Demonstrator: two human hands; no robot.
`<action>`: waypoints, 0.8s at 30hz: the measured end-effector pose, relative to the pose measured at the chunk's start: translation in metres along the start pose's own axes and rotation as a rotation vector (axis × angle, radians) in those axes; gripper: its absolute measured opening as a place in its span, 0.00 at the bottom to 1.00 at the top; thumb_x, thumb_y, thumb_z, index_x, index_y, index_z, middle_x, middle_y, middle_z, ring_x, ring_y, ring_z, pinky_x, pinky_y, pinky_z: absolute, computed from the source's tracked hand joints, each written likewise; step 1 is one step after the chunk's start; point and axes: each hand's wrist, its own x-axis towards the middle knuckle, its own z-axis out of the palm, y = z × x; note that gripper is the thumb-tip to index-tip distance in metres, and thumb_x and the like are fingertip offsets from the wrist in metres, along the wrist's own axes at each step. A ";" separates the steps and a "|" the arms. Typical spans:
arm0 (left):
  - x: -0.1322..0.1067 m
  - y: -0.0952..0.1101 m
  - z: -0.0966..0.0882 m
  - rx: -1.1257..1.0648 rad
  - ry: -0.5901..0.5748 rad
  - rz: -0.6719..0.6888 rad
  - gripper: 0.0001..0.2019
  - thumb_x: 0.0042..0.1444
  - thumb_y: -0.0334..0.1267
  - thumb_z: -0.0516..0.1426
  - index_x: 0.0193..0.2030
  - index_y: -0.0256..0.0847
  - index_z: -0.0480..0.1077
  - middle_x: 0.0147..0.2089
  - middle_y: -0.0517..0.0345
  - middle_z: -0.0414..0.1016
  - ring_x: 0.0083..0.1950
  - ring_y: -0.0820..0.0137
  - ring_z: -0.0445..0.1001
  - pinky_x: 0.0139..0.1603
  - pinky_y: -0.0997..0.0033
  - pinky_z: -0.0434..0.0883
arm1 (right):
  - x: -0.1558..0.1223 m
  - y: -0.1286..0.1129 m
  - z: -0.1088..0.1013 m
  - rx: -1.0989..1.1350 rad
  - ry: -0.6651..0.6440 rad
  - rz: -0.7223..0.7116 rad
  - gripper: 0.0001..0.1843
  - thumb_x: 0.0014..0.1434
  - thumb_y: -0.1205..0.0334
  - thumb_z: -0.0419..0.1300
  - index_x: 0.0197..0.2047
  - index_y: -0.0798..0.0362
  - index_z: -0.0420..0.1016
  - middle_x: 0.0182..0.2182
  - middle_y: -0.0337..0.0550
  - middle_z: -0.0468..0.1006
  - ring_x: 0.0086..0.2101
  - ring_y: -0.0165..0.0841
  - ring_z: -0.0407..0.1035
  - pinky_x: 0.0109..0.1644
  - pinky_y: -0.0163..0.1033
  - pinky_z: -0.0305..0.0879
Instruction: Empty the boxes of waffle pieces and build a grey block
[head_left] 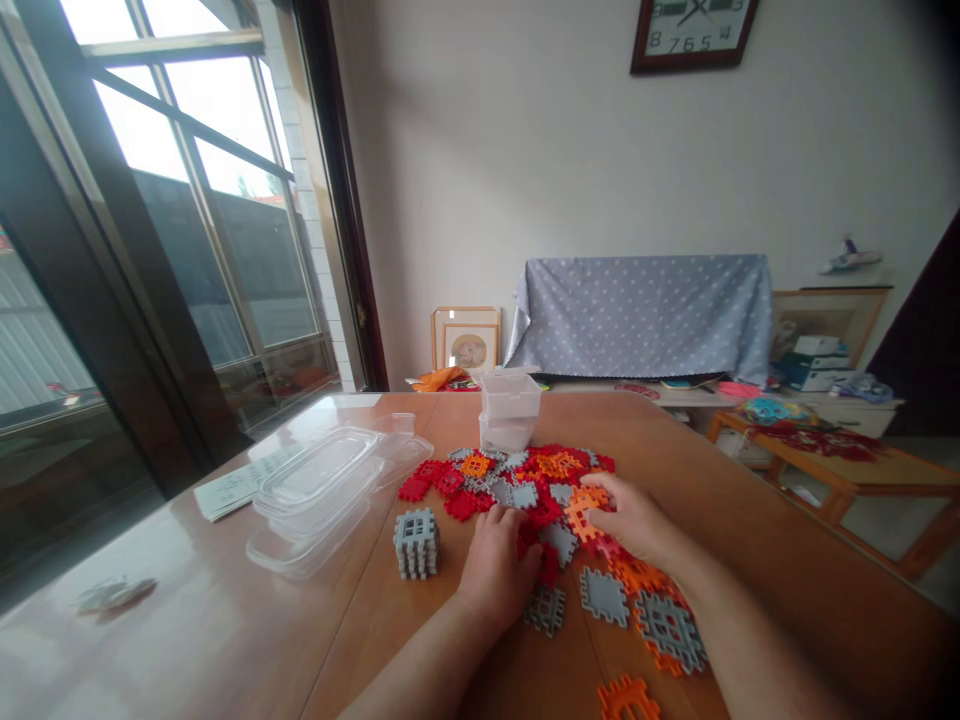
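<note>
My left hand [496, 565] rests at the near edge of a pile of red, grey and orange notched plastic tiles [461, 505]. Its fingers are bent, with the thumb apart and red tiles between and under them. At the pile's right side, my right hand [634, 518] grips an orange notched tile [581, 513] between thumb and fingers. Left of my left hand stands a neat stack of grey window-pattern tiles [416, 543]. Close to my hands lie a plain grey tile [604, 597], a grey window tile [545, 610] and another on orange tiles [670, 630].
Clear plastic lids and trays [319, 470] lie at the left, partly beside a printed sheet [240, 485]. Two stacked clear tubs [510, 400] stand behind the pile. A small crumpled packet [112, 593] is at far left. An orange tile [628, 698] lies near the front edge.
</note>
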 end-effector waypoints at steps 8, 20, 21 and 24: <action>-0.002 0.009 -0.002 0.016 -0.011 0.011 0.11 0.61 0.41 0.58 0.49 0.44 0.73 0.50 0.51 0.73 0.52 0.58 0.70 0.53 0.61 0.67 | 0.005 -0.009 -0.002 0.406 0.102 0.150 0.24 0.53 0.53 0.67 0.54 0.48 0.75 0.48 0.46 0.84 0.47 0.44 0.79 0.52 0.45 0.75; -0.006 0.013 -0.004 0.050 -0.079 0.031 0.23 0.58 0.49 0.60 0.59 0.49 0.71 0.58 0.52 0.73 0.58 0.54 0.69 0.60 0.55 0.66 | 0.000 -0.017 0.019 0.570 0.078 0.173 0.24 0.52 0.51 0.67 0.52 0.48 0.75 0.51 0.46 0.81 0.51 0.44 0.75 0.50 0.44 0.74; -0.006 0.012 -0.004 0.049 -0.078 0.033 0.22 0.58 0.49 0.60 0.59 0.49 0.71 0.58 0.52 0.73 0.58 0.54 0.69 0.60 0.54 0.66 | 0.001 -0.017 0.019 0.571 0.106 0.155 0.23 0.52 0.52 0.67 0.51 0.48 0.75 0.51 0.46 0.81 0.52 0.44 0.75 0.51 0.43 0.74; -0.006 0.011 -0.004 0.058 -0.069 0.034 0.21 0.57 0.48 0.61 0.58 0.49 0.72 0.58 0.53 0.74 0.58 0.53 0.70 0.60 0.53 0.66 | 0.004 -0.017 0.016 0.632 0.196 0.127 0.21 0.50 0.55 0.67 0.48 0.47 0.74 0.47 0.44 0.81 0.51 0.42 0.75 0.52 0.43 0.73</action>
